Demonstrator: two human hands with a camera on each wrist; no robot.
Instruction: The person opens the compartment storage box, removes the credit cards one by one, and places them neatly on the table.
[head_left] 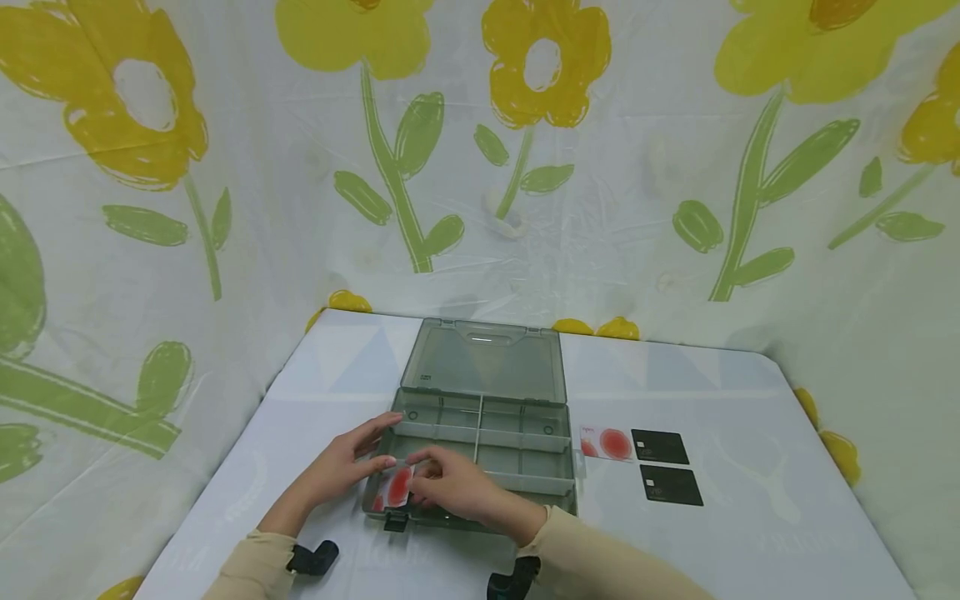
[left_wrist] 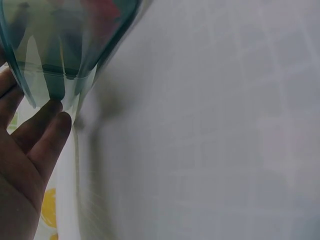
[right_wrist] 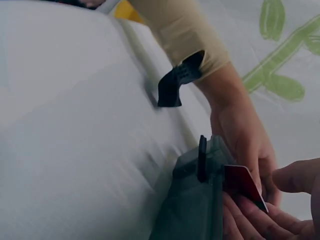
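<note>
A translucent grey compartment box (head_left: 525, 437) lies with its lid (head_left: 487, 358) swung back. My left hand (head_left: 337, 471) rests at the box's left wall, its thumb reaching over the rim. Straight fingers (left_wrist: 52, 135) of that hand touch the outer wall in the left wrist view. My right hand (head_left: 461, 492) is over the front row, fingers curled at the right edge of a white card with red circles (head_left: 397, 487). That card is at the front left compartment. It shows tilted in the right wrist view, a dark red card face (right_wrist: 242, 182) against the fingers.
To the right of the box lie another red-circle card (head_left: 607, 443) and two black cards (head_left: 660, 447) (head_left: 671, 485). A black latch (head_left: 396, 522) sticks out from the box front. Flower-printed cloth (head_left: 600, 208) surrounds the white table (head_left: 772, 467).
</note>
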